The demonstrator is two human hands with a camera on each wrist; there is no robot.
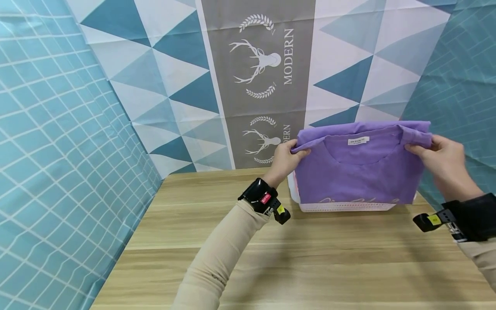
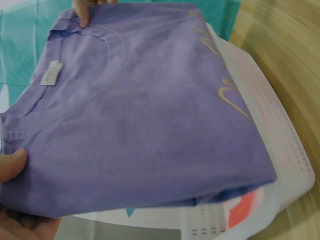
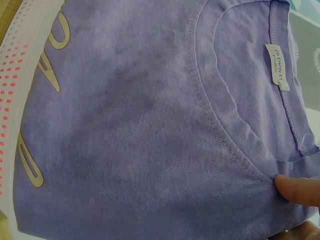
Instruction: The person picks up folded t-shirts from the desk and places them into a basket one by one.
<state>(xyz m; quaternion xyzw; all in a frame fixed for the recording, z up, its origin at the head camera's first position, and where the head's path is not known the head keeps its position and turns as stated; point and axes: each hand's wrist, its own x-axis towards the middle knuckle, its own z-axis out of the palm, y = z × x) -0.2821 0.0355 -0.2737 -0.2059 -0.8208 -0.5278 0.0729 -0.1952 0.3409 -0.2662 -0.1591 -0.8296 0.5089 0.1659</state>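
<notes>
A folded purple T-shirt [image 1: 364, 172] hangs between both hands over a white plastic basket [image 1: 345, 207], neckline uppermost. Its white neck label [image 1: 358, 141] faces me, and pale gold lettering [image 2: 232, 102] runs along the lower fold. The left hand [image 1: 286, 160] pinches the shirt at the left shoulder, thumb in front. At the opposite shoulder the right hand [image 1: 445, 161] grips the cloth the same way, its thumb [image 3: 297, 190] beside the collar seam. Most of the basket is hidden behind the shirt; something red [image 2: 245, 207] shows through its side.
The basket stands on a wood-grain table [image 1: 186, 232], close to its back edge. Behind rises a patterned cloth backdrop [image 1: 255, 99] with triangles and deer heads. A blue tiled-print sheet [image 1: 58, 150] hangs on the left.
</notes>
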